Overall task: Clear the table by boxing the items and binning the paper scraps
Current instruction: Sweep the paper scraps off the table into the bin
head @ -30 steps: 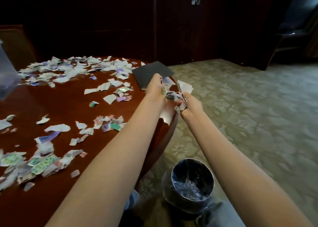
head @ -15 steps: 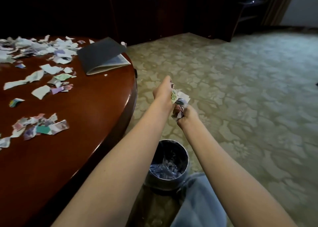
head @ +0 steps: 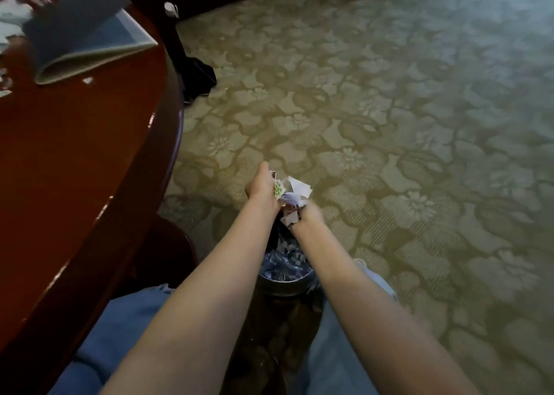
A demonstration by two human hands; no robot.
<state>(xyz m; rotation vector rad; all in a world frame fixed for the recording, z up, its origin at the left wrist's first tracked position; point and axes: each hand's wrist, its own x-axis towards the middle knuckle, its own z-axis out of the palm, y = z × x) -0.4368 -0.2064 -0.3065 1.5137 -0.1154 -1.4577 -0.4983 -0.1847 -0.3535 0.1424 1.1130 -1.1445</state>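
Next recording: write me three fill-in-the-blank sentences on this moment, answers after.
The left hand and right hand together grip a wad of paper ____. Below them stands a round, plastic-lined ____. The grey notebook lies on the ____.
Answers: scraps; bin; table.

Dim overall, lit by cool light across the carpet at upper right, darker toward the lower edge. Glaring in thin streaks along the table rim at left. Motion-blurred at upper left, bowed near the corners.
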